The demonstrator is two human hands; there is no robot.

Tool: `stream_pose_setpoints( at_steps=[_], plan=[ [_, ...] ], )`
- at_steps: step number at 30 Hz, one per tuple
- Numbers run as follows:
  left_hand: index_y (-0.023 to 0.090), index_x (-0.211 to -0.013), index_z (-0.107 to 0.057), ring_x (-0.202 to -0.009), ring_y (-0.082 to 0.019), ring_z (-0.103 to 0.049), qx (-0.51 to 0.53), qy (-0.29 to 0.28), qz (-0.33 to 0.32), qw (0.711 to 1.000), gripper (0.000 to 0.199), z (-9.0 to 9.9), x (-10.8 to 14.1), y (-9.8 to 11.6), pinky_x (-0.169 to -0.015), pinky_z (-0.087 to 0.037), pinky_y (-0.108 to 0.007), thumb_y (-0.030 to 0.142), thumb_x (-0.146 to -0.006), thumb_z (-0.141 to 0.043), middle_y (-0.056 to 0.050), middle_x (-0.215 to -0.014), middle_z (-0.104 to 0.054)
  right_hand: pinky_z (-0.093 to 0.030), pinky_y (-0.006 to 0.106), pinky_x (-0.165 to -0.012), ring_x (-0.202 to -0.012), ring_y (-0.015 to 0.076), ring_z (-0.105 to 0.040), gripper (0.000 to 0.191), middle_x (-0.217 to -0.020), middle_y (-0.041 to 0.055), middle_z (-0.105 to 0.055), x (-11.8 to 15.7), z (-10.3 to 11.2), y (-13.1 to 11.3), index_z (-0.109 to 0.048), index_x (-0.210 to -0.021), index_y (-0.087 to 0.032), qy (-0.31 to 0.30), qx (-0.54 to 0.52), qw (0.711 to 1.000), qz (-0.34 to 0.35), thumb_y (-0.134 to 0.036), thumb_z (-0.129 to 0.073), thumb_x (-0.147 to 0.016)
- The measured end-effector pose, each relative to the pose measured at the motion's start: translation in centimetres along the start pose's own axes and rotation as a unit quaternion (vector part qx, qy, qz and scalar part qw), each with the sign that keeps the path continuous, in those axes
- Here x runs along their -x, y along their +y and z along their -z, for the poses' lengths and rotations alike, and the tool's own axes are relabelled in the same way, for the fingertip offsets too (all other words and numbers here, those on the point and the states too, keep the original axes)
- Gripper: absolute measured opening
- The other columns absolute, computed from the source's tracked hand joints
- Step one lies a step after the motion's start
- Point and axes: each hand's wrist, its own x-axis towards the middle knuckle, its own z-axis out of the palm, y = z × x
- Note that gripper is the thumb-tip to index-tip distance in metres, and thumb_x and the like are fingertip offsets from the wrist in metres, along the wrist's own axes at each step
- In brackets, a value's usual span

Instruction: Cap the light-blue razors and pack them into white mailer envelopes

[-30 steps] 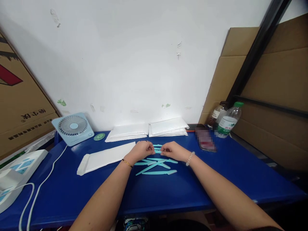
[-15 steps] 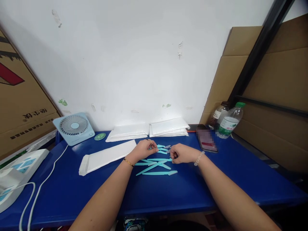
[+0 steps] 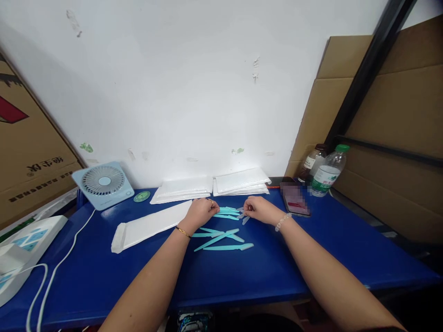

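Turquoise eyebrow razors lie on the blue table in two groups. My left hand (image 3: 205,210) is closed, fingertips pinched on the handle end of a razor (image 3: 226,210) in the far group. My right hand (image 3: 261,210) pinches at the blade end, on a small translucent blade cover (image 3: 246,220); other clear covers lie beside its fingertips, partly hidden. Nearer to me, several razors (image 3: 216,240) cross one another, and one razor (image 3: 224,247) rests in front of them, its pale blade end pointing right.
An open white padded envelope (image 3: 152,227) lies left of my left hand. Stacked white envelopes (image 3: 240,180) stand against the wall. A blue fan (image 3: 104,182) and a power strip (image 3: 31,249) are left; a phone (image 3: 295,198) and a green-capped bottle (image 3: 328,175) are right.
The razor by my right hand has left the near group and joined the far one. My right hand moved up and away; my left hand shifted slightly left to the handle ends.
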Motion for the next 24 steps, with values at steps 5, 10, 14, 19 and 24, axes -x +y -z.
stream_pose_setpoints(
  at_steps=[5,10,14,19,24],
  plan=[
    [0.022,-0.091,-0.068,-0.079,-0.017,-0.06,0.068,-0.007,0.03,0.997,0.022,0.3,0.4,-0.4,-0.065,-0.041,-0.024,0.037,-0.078,-0.058,-0.002,-0.086,-0.068,-0.039,0.022,-0.062,-0.072,0.0139,-0.056,0.019,-0.083,0.0032,-0.061,0.4,-0.4,-1.7,-0.066,-0.081,-0.018,-0.036,-0.061,0.996,0.063,-0.037,-0.066,-0.076],
    [0.017,-0.088,-0.067,-0.072,-0.015,-0.057,0.175,-0.064,0.005,0.982,0.034,1.3,1.1,1.0,-0.063,-0.042,-0.023,0.047,-0.082,-0.052,-0.004,-0.086,-0.066,-0.037,0.021,-0.057,-0.064,0.0118,-0.052,0.018,-0.072,0.0001,-0.058,0.2,-1.4,-3.3,-0.066,-0.072,-0.018,-0.132,-0.087,0.981,0.116,-0.035,-0.069,-0.072],
    [0.018,-0.092,-0.068,-0.067,-0.014,-0.055,0.202,-0.129,-0.03,0.97,0.039,1.7,1.7,2.0,-0.058,-0.039,-0.022,0.052,-0.08,-0.053,-0.003,-0.079,-0.065,-0.035,0.021,-0.052,-0.058,0.01,-0.048,0.02,-0.068,-0.001,-0.056,0.1,-1.1,-2.9,-0.064,-0.075,-0.016,-0.112,-0.147,0.98,0.071,-0.036,-0.065,-0.076],
    [0.019,-0.084,-0.068,-0.064,-0.013,-0.054,0.119,-0.086,-0.034,0.989,0.025,1.1,1.2,1.7,-0.057,-0.035,-0.023,0.039,-0.082,-0.053,-0.002,-0.075,-0.066,-0.037,0.02,-0.054,-0.06,0.0101,-0.051,0.017,-0.069,-0.0007,-0.056,-0.2,-0.7,-1.4,-0.061,-0.076,-0.016,-0.038,-0.16,0.985,0.047,-0.033,-0.063,-0.078],
    [0.02,-0.085,-0.068,-0.074,-0.016,-0.057,0.064,-0.028,0.013,0.997,0.021,0.4,0.3,0.1,-0.063,-0.038,-0.025,0.035,-0.081,-0.054,-0.003,-0.083,-0.066,-0.038,0.021,-0.059,-0.069,0.0132,-0.056,0.014,-0.078,0.0025,-0.061,-0.2,0.0,0.0,-0.063,-0.076,-0.016,0.01,-0.08,0.997,-0.006,-0.03,-0.063,-0.078]
  ],
)
